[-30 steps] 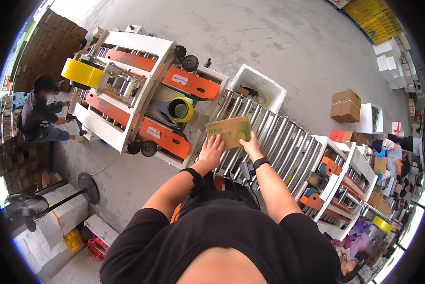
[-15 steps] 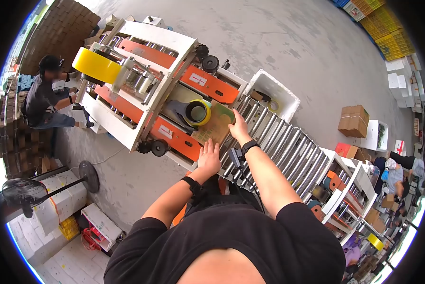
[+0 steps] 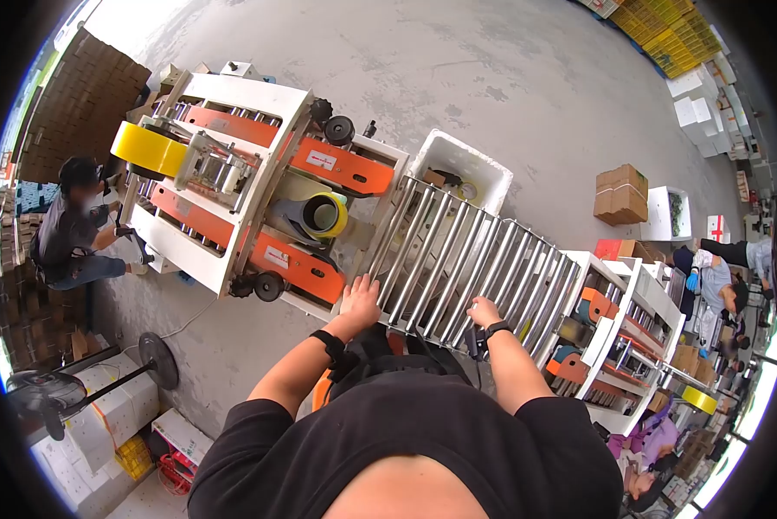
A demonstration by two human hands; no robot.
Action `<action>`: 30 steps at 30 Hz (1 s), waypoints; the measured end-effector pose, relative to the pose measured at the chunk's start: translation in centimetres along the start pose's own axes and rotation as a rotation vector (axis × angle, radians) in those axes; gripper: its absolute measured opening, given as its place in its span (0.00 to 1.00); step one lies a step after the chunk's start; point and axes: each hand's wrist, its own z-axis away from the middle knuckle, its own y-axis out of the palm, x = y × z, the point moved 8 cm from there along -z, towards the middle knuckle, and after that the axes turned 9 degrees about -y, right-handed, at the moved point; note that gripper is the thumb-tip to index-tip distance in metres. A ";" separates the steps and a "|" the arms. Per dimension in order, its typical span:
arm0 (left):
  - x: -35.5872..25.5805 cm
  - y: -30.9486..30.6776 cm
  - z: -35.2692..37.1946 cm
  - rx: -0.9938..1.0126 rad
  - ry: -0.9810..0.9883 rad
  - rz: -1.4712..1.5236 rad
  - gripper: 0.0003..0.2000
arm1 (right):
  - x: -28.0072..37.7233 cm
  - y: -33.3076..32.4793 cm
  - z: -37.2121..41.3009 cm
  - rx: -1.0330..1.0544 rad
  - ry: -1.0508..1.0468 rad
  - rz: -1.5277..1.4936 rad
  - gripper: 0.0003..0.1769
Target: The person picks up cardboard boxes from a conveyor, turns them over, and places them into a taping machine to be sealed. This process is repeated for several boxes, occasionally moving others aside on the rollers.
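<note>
My left hand (image 3: 360, 298) lies with its fingers stretched out at the near edge of the carton taping machine (image 3: 298, 259), where the roller conveyor begins. Over the metal rollers (image 3: 445, 268), my right hand (image 3: 484, 311) has its fingers curled in, and nothing shows in them. Two orange side guides (image 3: 341, 166) flank a tape roll with a wide core (image 3: 326, 214) inside the machine. A larger yellow tape roll (image 3: 149, 149) is mounted on top. Each wrist wears a black band.
A white foam bin (image 3: 462, 169) stands behind the rollers. A second taping machine (image 3: 613, 320) stands at their right end. Beyond the first machine, a person (image 3: 81, 225) crouches on the left. A fan (image 3: 157, 362) stands lower left; bundled cardboard (image 3: 620, 195) is at right.
The cardboard box that both hands touched beside the tape roll no longer shows there. My right hand has drawn back to the right over the rollers and curled. The whole view has shifted.
</note>
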 end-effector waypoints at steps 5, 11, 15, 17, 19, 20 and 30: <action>-2.5 3.1 -0.4 0.129 0.081 -0.049 0.25 | -9.1 0.5 7.2 -0.120 0.203 -0.006 0.23; -4.2 5.7 -1.0 0.253 0.150 -0.098 0.18 | -9.9 2.4 10.1 -0.312 0.183 -0.134 0.18; -1.7 8.3 -3.8 0.232 0.105 -0.039 0.18 | -8.3 4.1 7.5 -0.167 0.197 -0.146 0.45; -0.1 9.2 -4.4 0.348 0.035 -0.118 0.18 | -5.9 1.9 7.7 -0.144 0.113 -0.187 0.43; 0.6 8.7 -4.3 0.276 0.090 -0.219 0.17 | -6.3 1.3 6.3 -0.228 0.035 -0.131 0.43; 1.4 8.3 -4.2 0.324 -0.010 -0.118 0.16 | -7.1 1.2 5.6 -0.214 0.035 -0.109 0.42; 3.3 5.9 -1.6 0.353 -0.344 0.193 0.10 | -11.9 4.6 5.2 0.195 0.230 -0.119 0.52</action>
